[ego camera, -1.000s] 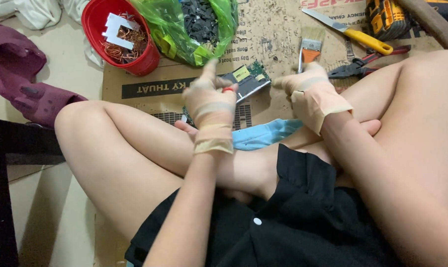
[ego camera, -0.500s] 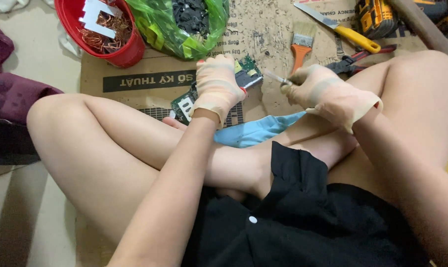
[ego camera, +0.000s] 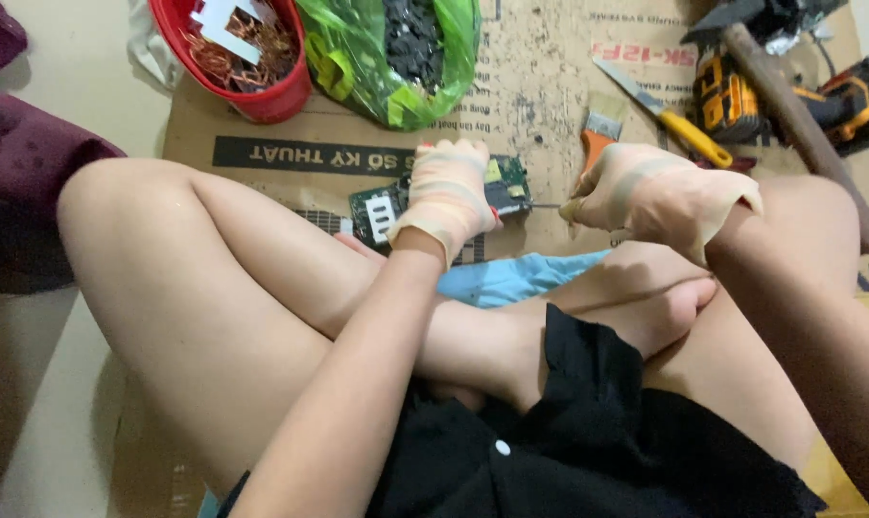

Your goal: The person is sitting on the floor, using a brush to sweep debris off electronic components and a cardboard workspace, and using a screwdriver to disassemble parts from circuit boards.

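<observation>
I sit cross-legged on flattened cardboard (ego camera: pixel 550 86). My left hand (ego camera: pixel 449 192), in a thin beige glove, presses down on a green circuit board (ego camera: pixel 382 206) lying on the cardboard just past my shin. My right hand (ego camera: pixel 650 192), also gloved, is closed around a slim metal tool (ego camera: pixel 547 205) whose tip points left at the board's right edge. The tool's handle is hidden inside my fist. A crumpled blue cloth (ego camera: pixel 511 278) lies between my feet under both hands.
A red bucket (ego camera: pixel 262 96) of copper wire scraps and a green plastic bag (ego camera: pixel 396 67) of dark parts stand at the back. A paintbrush (ego camera: pixel 599 129), a yellow-handled knife (ego camera: pixel 665 113), a hammer (ego camera: pixel 799 125) and a yellow-black power drill (ego camera: pixel 857 101) lie at the right. Maroon slippers (ego camera: pixel 27 163) sit left.
My left hand lowered from upright onto the circuit board and holds it flat. My right hand brought the metal tool in from the right against the board's edge. The view shifted rightwards.
</observation>
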